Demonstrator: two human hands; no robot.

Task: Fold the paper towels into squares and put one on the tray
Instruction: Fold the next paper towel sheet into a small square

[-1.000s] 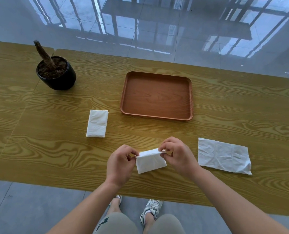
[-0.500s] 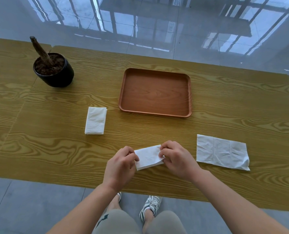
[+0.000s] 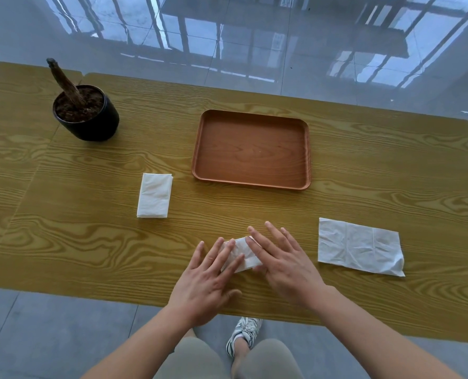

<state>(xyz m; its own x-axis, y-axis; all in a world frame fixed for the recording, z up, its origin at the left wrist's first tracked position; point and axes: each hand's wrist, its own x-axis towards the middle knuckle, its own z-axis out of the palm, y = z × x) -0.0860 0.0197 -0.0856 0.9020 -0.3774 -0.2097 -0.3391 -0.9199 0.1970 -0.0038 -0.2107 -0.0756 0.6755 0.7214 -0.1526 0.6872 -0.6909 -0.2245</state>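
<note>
A small folded white paper towel lies on the table near the front edge, partly hidden under my fingers. My left hand lies flat with spread fingers on its left part. My right hand lies flat with spread fingers on its right part. Neither hand grips it. A second folded towel rests to the left of the tray. A larger creased towel, folded to a rectangle, lies at the right. The brown wooden tray sits at the centre with nothing in it.
A black pot with soil and a bare stem stands at the back left. The wooden table ends just in front of my hands; grey floor, my knees and a shoe show below. A shiny tiled floor lies beyond the far edge.
Both hands held the small towel pinched above the table, then lowered it. Now the fingers have opened and both palms press flat on it.
</note>
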